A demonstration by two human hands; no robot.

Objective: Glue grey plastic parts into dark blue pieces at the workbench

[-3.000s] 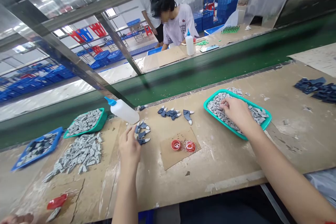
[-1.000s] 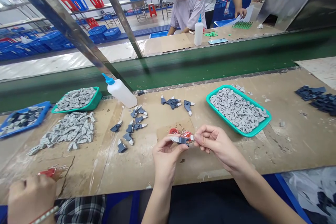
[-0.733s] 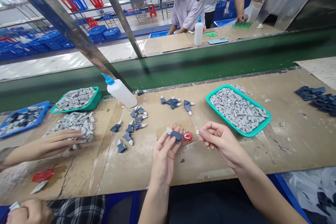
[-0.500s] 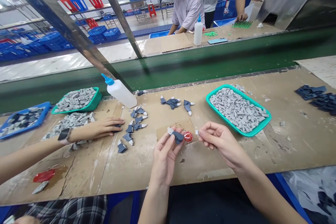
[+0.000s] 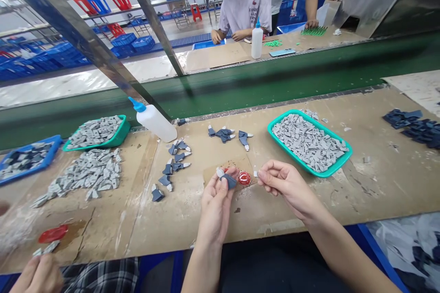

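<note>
My left hand [image 5: 217, 199] pinches a dark blue plastic part [image 5: 229, 182] with a light grey tip, raised over the cardboard. Between finger and thumb of my right hand [image 5: 280, 178] is a small light grey piece [image 5: 255, 173]. The two parts are apart. Behind them a round red dish [image 5: 244, 178] with glossy contents sits on a cardboard piece [image 5: 210, 175]. Several blue-and-grey parts [image 5: 223, 134] lie farther back, and more blue-and-grey parts [image 5: 179, 166] are at the left.
A green tray [image 5: 330, 175] of grey pieces stands right, a second green tray [image 5: 124, 132] left. Also here: a white glue bottle [image 5: 158, 122], a grey pile [image 5: 89, 171] and dark blue parts [image 5: 412, 123]. A co-worker's hand [image 5: 43, 274] is at lower left; people stand across the green belt [image 5: 240, 82].
The blue part in my left hand has turned slightly. The co-worker's arm at the left has withdrawn from the blue-and-grey parts. Across the belt, a person's hands have come up into view.
</note>
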